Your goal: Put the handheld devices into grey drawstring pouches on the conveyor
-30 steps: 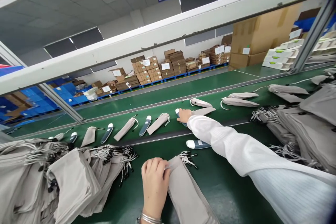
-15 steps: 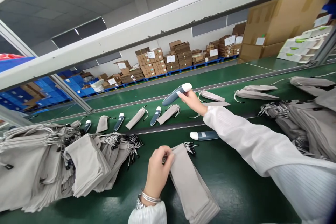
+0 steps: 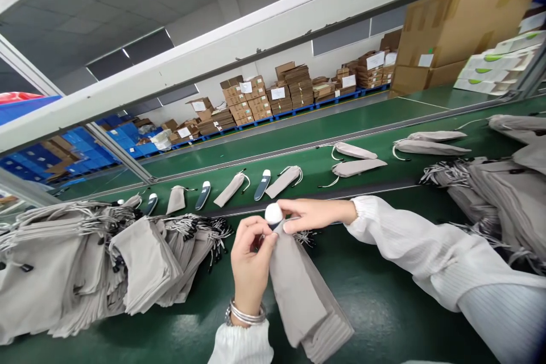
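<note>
My left hand (image 3: 251,256) pinches the mouth of a grey drawstring pouch (image 3: 294,290), the top one of a small stack lying in front of me. At that mouth is a dark blue handheld device with a white end (image 3: 273,214). Its white end and a little of its blue body show; the rest is hidden, apparently inside the pouch. My right hand (image 3: 309,215) has its fingers closed around the device's end, close against my left fingertips. White cords with black ends (image 3: 306,237) stick out behind the stack.
On the green belt beyond lie a filled-looking pouch (image 3: 285,182), a blue device (image 3: 262,185) and several more of both. Big piles of grey pouches (image 3: 145,261) stand at left and more pouches (image 3: 499,199) at right. A white beam (image 3: 205,51) crosses above.
My right hand has brought the device down and toward me, from above the belt to the pouch's mouth. The items on the belt have shifted right.
</note>
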Motion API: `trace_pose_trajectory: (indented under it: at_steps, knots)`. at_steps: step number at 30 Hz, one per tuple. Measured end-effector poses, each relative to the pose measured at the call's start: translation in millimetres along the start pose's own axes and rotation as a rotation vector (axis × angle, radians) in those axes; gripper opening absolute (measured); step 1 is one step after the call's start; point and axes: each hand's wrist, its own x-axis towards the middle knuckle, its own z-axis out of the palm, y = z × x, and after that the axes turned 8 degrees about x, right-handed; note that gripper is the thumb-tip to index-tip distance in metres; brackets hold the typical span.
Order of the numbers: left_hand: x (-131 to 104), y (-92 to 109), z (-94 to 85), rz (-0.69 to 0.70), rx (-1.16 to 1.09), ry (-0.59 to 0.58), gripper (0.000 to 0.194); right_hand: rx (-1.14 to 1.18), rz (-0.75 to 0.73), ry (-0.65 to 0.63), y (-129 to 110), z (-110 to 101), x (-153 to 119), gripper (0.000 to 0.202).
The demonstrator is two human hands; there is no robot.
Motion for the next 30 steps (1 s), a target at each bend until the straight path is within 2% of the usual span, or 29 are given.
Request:
trace_pose_trajectory:
  at_steps: [3, 6, 8, 10, 12, 14, 16, 17, 18, 20, 23, 25, 27, 30]
  knots:
    - [5.0, -2.6, -4.8, -0.056, -0.035, 0.12, 0.01, 0.235, 0.077, -0.042, -8.0, 2.2, -7.8, 0.04]
    - [7.1, -11.7, -17.3, -0.204, -0.143, 0.271, 0.017, 0.556, -0.016, 0.159, -19.3, -6.7, -22.8, 0.025]
    - [6.8, -17.5, -21.8, -0.278, -0.21, 0.31, 0.021, 0.699, -0.112, 0.327, -28.4, -17.8, -31.5, 0.019]
    - [4.7, -22.4, -19.4, -0.273, -0.19, 0.232, 0.025, 0.756, -0.228, 0.472, -36.6, -32.8, -35.1, 0.017]
    - [-0.4, -28.4, -12.3, -0.198, -0.042, 0.094, 0.023, 0.694, -0.381, 0.67, -41.9, -51.5, -33.5, 0.012]
    - [-8.3, -37.4, -5.2, -0.112, 0.171, -0.052, 0.018, 0.445, -0.513, 0.917, -43.3, -71.3, -30.2, 0.006]
    - [-17.4, -48.9, -1.3, -0.045, 0.362, -0.173, 0.016, 0.048, -0.52, 1.058, -40.7, -86.3, -29.2, 0.013]
    - [-21.6, -54.6, -0.6, -0.02, 0.437, -0.21, 0.015, -0.168, -0.464, 1.061, -37.8, -90.1, -30.2, 0.024]
    - [-25.0, -59.4, -0.4, 0.004, 0.5, -0.228, 0.014, -0.376, -0.367, 1.0, -33.7, -90.5, -32.2, 0.037]
    - [-28.9, -65.0, -0.5, 0.055, 0.603, -0.232, 0.011, -0.681, -0.127, 0.764, -20.9, -81.9, -37.4, 0.051]
    - [-27.3, -63.9, -0.2, 0.135, 0.721, -0.214, 0.011, -0.849, 0.215, 0.356, 10.4, -54.3, -43.2, 0.042]
    - [-23.5, -61.3, -1.1, 0.187, 0.741, -0.217, 0.015, -0.868, 0.384, 0.201, 34.8, -37.3, -42.9, 0.035]
    - [-20.5, -61.2, -5.4, 0.233, 0.673, -0.228, 0.016, -0.857, 0.45, 0.158, 54.3, -28.7, -39.2, 0.031]
    - [-20.6, -66.7, -20.1, 0.202, 0.48, -0.234, 0.01, -0.826, 0.411, 0.224, 62.0, -32.3, -30.4, 0.031]
